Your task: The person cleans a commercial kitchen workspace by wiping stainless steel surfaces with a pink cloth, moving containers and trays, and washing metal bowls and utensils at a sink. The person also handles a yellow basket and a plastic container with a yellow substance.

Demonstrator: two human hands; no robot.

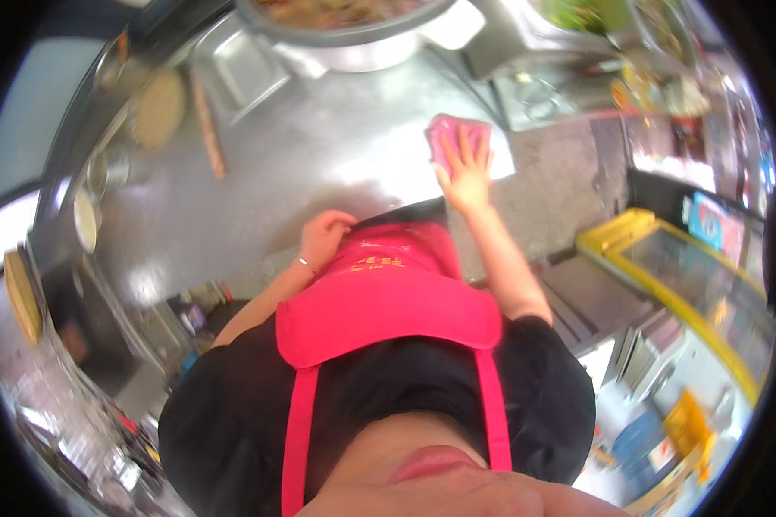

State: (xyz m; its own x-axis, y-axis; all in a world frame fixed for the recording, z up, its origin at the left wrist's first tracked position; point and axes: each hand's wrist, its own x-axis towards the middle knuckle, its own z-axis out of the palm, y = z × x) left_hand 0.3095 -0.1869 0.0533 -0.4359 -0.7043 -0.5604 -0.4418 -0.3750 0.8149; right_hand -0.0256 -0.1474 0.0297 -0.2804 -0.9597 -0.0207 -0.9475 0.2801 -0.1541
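My right hand (467, 178) lies with fingers spread on a folded pink cloth (445, 129). It holds the cloth down against the steel worktop (284, 155), close to the worktop's right end. My left hand (326, 234) is at the front edge of the worktop, beside my red apron (388, 304). Its fingers are curled and their tips are partly hidden, so whether they grip anything does not show. A bracelet circles the left wrist.
At the back stand a large round pan of food (355, 32) and a steel tray (242, 68). A wooden rolling pin (208, 129) and a round tan board (160, 108) lie left. To the right is a yellow-framed glass-topped case (679, 284). A blue water jug (643, 446) stands at lower right.
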